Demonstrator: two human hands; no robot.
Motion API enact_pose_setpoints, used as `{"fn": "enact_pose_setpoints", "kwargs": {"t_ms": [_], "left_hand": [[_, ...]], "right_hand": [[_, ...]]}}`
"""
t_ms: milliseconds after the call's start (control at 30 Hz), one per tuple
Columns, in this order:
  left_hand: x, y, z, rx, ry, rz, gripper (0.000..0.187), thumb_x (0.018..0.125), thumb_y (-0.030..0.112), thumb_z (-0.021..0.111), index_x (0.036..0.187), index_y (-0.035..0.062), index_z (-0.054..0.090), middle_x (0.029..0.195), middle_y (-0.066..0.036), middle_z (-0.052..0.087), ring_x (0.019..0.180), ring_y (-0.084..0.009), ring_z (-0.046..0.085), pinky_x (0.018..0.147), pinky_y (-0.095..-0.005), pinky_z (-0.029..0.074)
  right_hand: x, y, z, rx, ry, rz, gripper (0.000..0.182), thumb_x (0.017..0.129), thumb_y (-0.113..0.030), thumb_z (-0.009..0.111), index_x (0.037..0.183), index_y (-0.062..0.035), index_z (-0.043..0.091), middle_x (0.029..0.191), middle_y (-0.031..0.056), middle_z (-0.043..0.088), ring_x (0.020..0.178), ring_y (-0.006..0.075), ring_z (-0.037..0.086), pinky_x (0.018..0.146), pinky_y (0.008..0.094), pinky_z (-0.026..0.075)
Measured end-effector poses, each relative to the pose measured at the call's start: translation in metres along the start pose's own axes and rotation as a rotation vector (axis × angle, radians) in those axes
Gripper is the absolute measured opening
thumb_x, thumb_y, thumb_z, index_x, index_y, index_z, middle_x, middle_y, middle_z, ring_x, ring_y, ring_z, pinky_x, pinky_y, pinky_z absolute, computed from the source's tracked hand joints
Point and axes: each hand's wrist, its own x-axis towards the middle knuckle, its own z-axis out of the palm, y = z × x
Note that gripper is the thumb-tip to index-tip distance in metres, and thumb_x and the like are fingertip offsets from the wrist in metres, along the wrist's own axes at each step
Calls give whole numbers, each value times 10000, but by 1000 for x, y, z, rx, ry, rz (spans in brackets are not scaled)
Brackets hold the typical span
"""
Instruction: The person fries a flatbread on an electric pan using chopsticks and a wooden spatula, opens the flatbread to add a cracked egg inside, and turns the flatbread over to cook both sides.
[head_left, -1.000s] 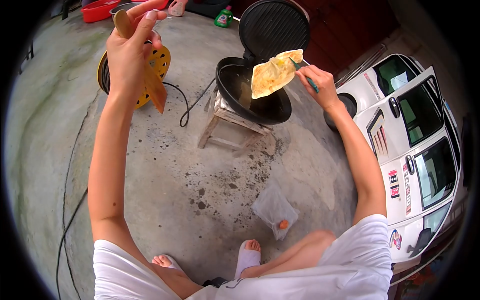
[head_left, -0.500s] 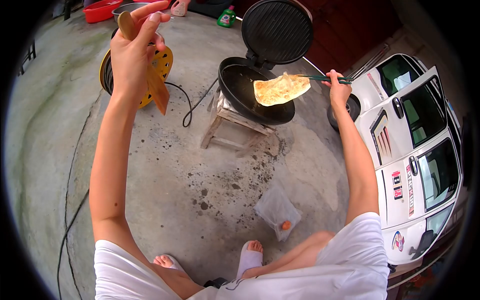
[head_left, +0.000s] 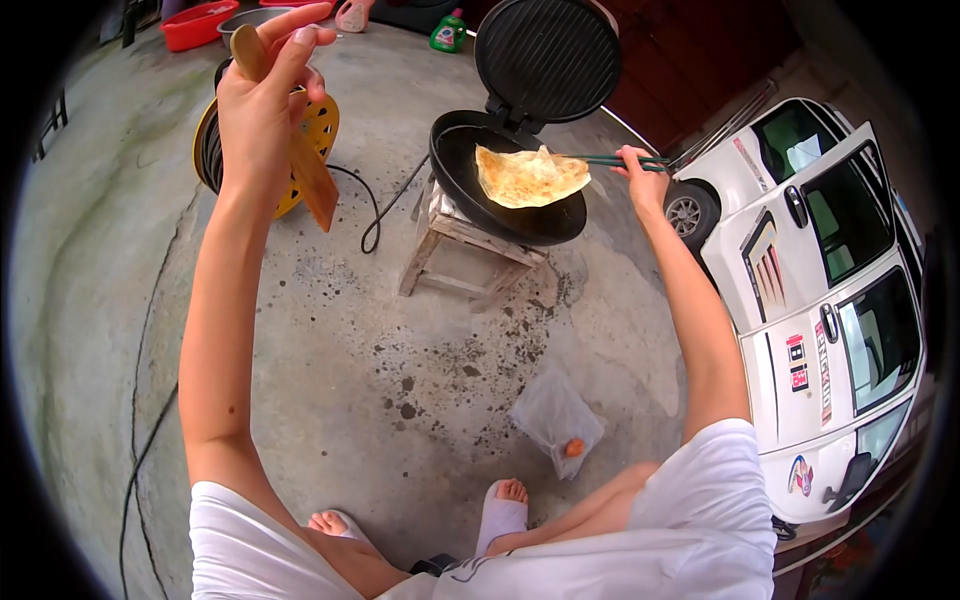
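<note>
My left hand (head_left: 262, 110) is raised at the upper left, gripping a wooden spatula (head_left: 314, 182) whose flat end points down. On the right, my right hand (head_left: 642, 180) holds green chopsticks (head_left: 610, 160). Their tips meet the right edge of a thin browned flatbread (head_left: 532, 178), partly hidden there. The flatbread is over the black round pan (head_left: 470, 195), whose ridged lid (head_left: 547, 62) stands open behind it. A worn wooden stool (head_left: 435, 250) supports the pan.
A yellow cable reel (head_left: 318, 125) stands behind my left hand, its black cord running toward the pan. A plastic bag (head_left: 552, 408) lies on the floor before my feet. A white vehicle (head_left: 800, 300) is at the right; red basins (head_left: 200, 27) and a green bottle (head_left: 449, 33) are behind.
My right hand has moved left with the chopsticks, and the flatbread has shifted left, more fully over the pan. My left hand still holds the spatula in nearly the same place.
</note>
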Motion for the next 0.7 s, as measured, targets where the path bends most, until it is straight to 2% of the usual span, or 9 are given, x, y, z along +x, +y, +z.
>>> {"fn": "enact_pose_setpoints", "kwargs": {"t_ms": [33,167,267,300,400,433,500,600,700], "left_hand": [[0,0,0,-1,1,-4,320,897,257,543,1159,74,559,979,5,576,574,21,419,437,-125,228],[0,2,0,-8,1,-7,320,894,253,545,1157,70,560,982,1,575,571,20,420,434,-126,228],[3,-3,-7,5,17,-1,323,893,249,547,1157,64,559,985,-1,574,569,19,420,432,-127,228],[4,-5,-9,13,20,2,324,892,248,547,1158,63,558,986,-2,574,568,19,420,432,-128,228],[5,-9,-8,5,31,11,326,891,246,548,1158,58,558,984,1,573,565,18,418,429,-129,226],[4,-7,-5,-5,29,-2,326,891,245,548,1158,58,558,983,2,573,564,18,417,428,-129,226],[1,-2,2,-16,27,-20,326,891,242,548,1159,56,557,982,4,573,563,18,415,427,-129,225],[1,-2,0,-22,9,-18,331,891,242,548,1165,57,552,980,6,572,564,17,411,430,-128,224],[1,-3,-3,4,23,-22,335,890,243,549,1169,57,548,980,7,571,568,15,411,435,-127,225]], "right_hand": [[-4,1,3,-26,-61,3,243,840,-216,614,824,21,665,758,61,653,672,122,636,609,233,524],[-14,-13,-3,-408,-297,-7,297,820,-333,603,852,-49,683,699,38,644,626,123,625,621,251,485],[-22,-56,-12,-612,-255,-109,272,831,-295,598,844,-36,681,682,39,636,617,112,615,613,239,482],[-37,-80,-8,-399,-230,-43,229,849,-236,586,852,-25,673,709,45,639,643,105,612,604,229,477],[-92,-119,5,-48,-325,-26,176,864,-167,578,883,-11,658,851,54,628,720,101,594,630,217,468],[-124,-116,17,-169,-436,-179,156,857,-152,586,882,-14,655,868,70,618,769,135,597,661,247,468],[-146,-108,32,-260,-462,-414,124,839,-123,594,887,-23,650,900,93,609,832,219,596,711,298,465],[-155,-102,53,-294,-434,-380,130,843,-133,592,900,-30,646,937,100,594,839,237,602,716,303,470],[-148,-91,74,-292,-365,-455,144,846,-143,587,898,-21,644,928,115,592,823,260,603,716,313,466]]}}
